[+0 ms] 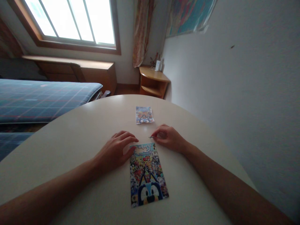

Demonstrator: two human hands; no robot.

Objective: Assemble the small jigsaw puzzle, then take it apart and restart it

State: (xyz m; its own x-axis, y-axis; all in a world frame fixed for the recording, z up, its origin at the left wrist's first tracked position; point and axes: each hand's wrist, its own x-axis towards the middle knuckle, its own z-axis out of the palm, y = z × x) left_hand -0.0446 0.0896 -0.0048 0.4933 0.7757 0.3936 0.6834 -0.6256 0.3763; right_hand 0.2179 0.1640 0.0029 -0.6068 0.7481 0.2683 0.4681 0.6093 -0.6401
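Note:
A colourful cartoon picture (pixel 150 175), apparently a small jigsaw puzzle, lies flat on the table with a blue dog face at its near end. Pale patches break up its top edge. My left hand (pixel 117 147) rests at the upper left corner, thumb touching the picture and fingers stretched out loosely. Just beyond the upper right corner, my right hand (pixel 170 137) pinches a small puzzle piece (pixel 150 137) between thumb and index finger. Farther back lies a creased paper sheet (pixel 144 115) bearing a similar picture.
The round-edged cream table (pixel 98 193) spans the view. A white wall (pixel 234 93) rises on the right. Plaid mattresses (pixel 42 100) stand at the left, and a wooden corner shelf (pixel 154 75) is behind the table, below a curtain (pixel 142 34).

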